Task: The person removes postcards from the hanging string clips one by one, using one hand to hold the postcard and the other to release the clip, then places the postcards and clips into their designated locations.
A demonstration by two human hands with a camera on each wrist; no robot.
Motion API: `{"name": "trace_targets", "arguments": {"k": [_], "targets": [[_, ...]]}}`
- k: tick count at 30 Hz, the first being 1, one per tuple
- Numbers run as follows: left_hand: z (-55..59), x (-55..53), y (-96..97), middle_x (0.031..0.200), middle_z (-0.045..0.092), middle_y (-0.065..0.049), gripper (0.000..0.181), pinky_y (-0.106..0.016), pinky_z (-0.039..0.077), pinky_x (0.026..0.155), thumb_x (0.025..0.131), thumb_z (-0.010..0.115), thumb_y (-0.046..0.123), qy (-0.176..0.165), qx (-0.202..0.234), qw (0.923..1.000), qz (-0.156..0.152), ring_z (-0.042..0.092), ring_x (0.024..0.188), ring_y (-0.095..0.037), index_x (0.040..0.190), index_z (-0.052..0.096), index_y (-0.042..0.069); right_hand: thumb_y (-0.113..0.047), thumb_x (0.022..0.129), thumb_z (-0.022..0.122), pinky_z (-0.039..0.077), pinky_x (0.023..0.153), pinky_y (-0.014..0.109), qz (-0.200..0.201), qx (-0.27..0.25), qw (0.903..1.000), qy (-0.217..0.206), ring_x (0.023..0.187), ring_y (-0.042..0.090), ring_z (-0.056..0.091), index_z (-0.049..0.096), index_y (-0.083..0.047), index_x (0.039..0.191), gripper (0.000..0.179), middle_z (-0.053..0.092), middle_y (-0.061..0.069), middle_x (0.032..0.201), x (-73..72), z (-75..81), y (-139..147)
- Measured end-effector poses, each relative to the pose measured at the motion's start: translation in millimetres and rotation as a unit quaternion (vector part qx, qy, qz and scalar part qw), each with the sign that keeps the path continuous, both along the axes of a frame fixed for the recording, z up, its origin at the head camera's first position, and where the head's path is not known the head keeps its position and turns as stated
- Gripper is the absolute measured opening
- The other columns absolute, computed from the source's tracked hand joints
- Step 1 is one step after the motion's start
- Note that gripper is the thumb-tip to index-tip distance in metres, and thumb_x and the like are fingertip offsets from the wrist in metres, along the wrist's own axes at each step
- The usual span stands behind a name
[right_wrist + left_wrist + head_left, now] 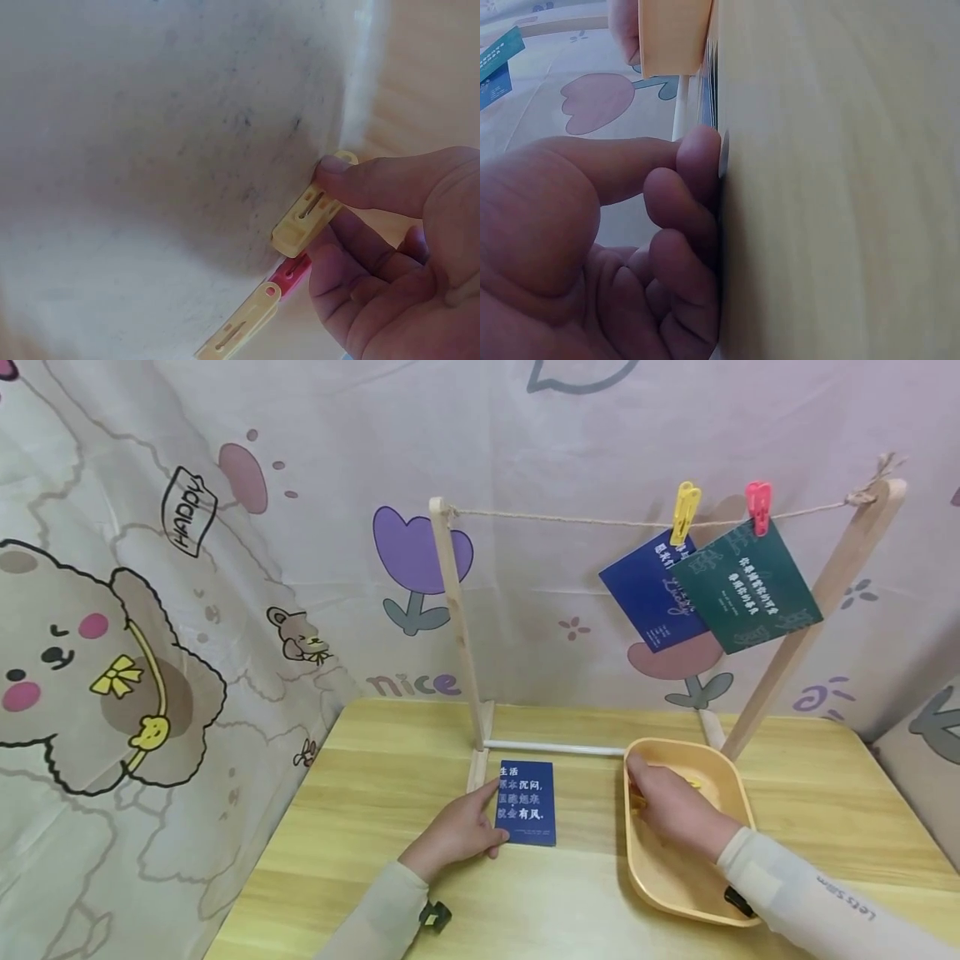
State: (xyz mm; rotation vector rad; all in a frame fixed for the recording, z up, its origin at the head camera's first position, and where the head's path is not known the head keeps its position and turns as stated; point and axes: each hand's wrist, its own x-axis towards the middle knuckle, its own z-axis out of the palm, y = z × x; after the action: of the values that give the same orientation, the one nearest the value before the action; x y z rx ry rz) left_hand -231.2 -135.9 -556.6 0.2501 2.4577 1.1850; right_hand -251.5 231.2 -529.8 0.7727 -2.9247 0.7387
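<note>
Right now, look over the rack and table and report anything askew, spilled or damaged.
On the string, the blue card and green card hang askew: each is clipped near a corner, so it tilts, and the green one partly covers the blue. Nothing looks spilled or damaged.

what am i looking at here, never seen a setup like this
There's no machine: a person works bare-handed. The wide picture comes from a camera worn on the head; the other two come from one on each wrist. On the wooden table are a wooden frame, an orange tray and a blue card, which the left hand touches. In the tray, the right hand grips a yellow clip, near a pink clip. More cards hang clipped to the frame's string.
</note>
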Motion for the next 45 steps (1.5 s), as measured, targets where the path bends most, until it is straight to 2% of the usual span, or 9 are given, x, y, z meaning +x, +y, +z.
{"name": "trace_targets", "arguments": {"k": [10,18,26,27,30,34,38,42,45], "targets": [[11.5,14.0,-6.1,0.070,0.074,-0.005,0.100,-0.028,0.050,0.050,0.095,0.083,0.018,-0.002,0.021,0.9998,0.001,0.060,0.054,-0.015,0.174,0.022,0.014,0.018,0.075,0.076,0.043,0.060,0.026,0.000,-0.008,1.0000,0.003,0.067,0.010,0.048,0.047,-0.011,0.101,0.049,0.055,-0.003,0.073,11.7,8.5,-7],[16.6,16.0,-5.5,0.072,0.075,-0.007,0.102,-0.026,0.050,0.050,0.097,0.082,0.017,-0.007,0.035,0.9994,-0.001,0.061,0.055,-0.015,0.175,0.017,0.011,0.018,0.075,0.076,0.043,0.062,0.027,0.008,-0.004,0.9998,0.015,0.069,0.010,0.049,0.048,-0.012,0.102,0.049,0.056,-0.002,0.075,12.8,11.7,-8],[24.4,15.4,3.1,0.076,0.075,-0.011,0.100,-0.028,0.051,0.051,0.099,0.080,0.020,0.001,0.008,1.0000,-0.005,0.065,0.056,-0.019,0.175,0.015,0.013,0.020,0.070,0.074,0.043,0.060,0.025,0.024,-0.004,0.9997,0.009,0.067,0.008,0.048,0.047,-0.010,0.102,0.051,0.055,-0.003,0.074,14.5,6.0,-3],[28.3,14.7,5.2,0.084,0.077,-0.014,0.099,-0.030,0.053,0.053,0.100,0.080,0.020,0.009,0.004,0.9999,-0.006,0.067,0.057,-0.020,0.175,0.015,0.013,0.020,0.070,0.074,0.043,0.059,0.025,0.027,-0.004,0.9996,0.007,0.067,0.008,0.048,0.047,-0.010,0.102,0.052,0.055,-0.003,0.074,14.8,5.9,-3],[43.2,10.2,13.4,0.087,0.078,-0.014,0.098,-0.033,0.056,0.060,0.101,0.078,0.026,0.036,-0.023,0.9990,-0.013,0.068,0.059,-0.020,0.176,0.016,0.015,0.019,0.070,0.075,0.043,0.058,0.024,0.031,-0.005,0.9995,0.002,0.066,0.007,0.048,0.047,-0.011,0.102,0.052,0.055,-0.003,0.074,16.5,6.7,0],[68.2,1.9,27.6,0.075,0.075,-0.005,0.097,-0.033,0.052,0.062,0.102,0.078,0.032,0.058,-0.045,0.9971,-0.022,0.065,0.061,-0.020,0.176,0.016,0.021,0.019,0.070,0.073,0.043,0.059,0.024,0.034,-0.009,0.9993,-0.008,0.067,0.007,0.048,0.047,-0.011,0.103,0.052,0.056,-0.003,0.075,19.4,9.9,2],[95.1,-6.1,43.3,0.076,0.075,-0.004,0.095,-0.037,0.058,0.065,0.103,0.077,0.032,0.069,-0.033,0.9967,-0.029,0.071,0.068,-0.024,0.176,0.016,0.023,0.020,0.069,0.071,0.043,0.060,0.024,0.041,-0.009,0.9991,-0.007,0.068,0.007,0.048,0.047,-0.011,0.103,0.051,0.056,-0.003,0.076,21.0,12.5,1],[124.1,-13.7,59.9,0.081,0.077,-0.006,0.095,-0.043,0.064,0.082,0.103,0.076,0.036,0.095,-0.023,0.9944,-0.042,0.071,0.068,-0.018,0.176,0.017,0.023,0.018,0.070,0.070,0.042,0.059,0.024,0.041,0.002,0.9991,0.008,0.066,0.007,0.046,0.047,-0.011,0.101,0.048,0.053,-0.005,0.074,24.0,17.2,0],[146.3,-20.9,72.6,0.084,0.079,-0.004,0.095,-0.040,0.063,0.088,0.103,0.076,0.039,0.114,-0.011,0.9921,-0.052,0.071,0.070,-0.015,0.176,0.018,0.024,0.018,0.072,0.072,0.042,0.058,0.024,0.035,0.006,0.9993,0.007,0.066,0.008,0.046,0.048,-0.012,0.099,0.046,0.051,-0.005,0.074,26.4,25.8,0]]}}
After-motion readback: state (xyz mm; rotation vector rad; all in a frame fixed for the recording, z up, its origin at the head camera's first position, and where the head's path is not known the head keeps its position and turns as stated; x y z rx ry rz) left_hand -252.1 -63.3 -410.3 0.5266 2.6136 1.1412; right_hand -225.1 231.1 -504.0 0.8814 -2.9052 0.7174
